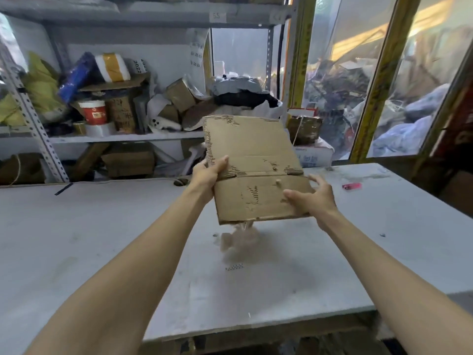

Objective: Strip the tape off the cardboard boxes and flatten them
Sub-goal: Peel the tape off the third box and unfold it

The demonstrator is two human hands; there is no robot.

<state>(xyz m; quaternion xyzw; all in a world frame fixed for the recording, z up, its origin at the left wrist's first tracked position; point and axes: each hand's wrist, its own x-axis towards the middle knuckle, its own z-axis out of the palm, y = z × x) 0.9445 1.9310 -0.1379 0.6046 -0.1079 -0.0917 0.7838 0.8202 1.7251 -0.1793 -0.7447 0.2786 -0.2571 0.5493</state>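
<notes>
Centre frame: a flattened cardboard box (253, 160) is pinched at its side edges by the left hand (208, 174) and right hand (312, 198), thumbs in front, fingers behind.

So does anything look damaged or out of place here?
Yes. The flattened cardboard box, held above the table by the left hand and right hand, has its outer paper torn away in patches along the edges and middle fold, baring the ribbed core. A blurred brownish scrap hangs or falls just beneath it.
</notes>
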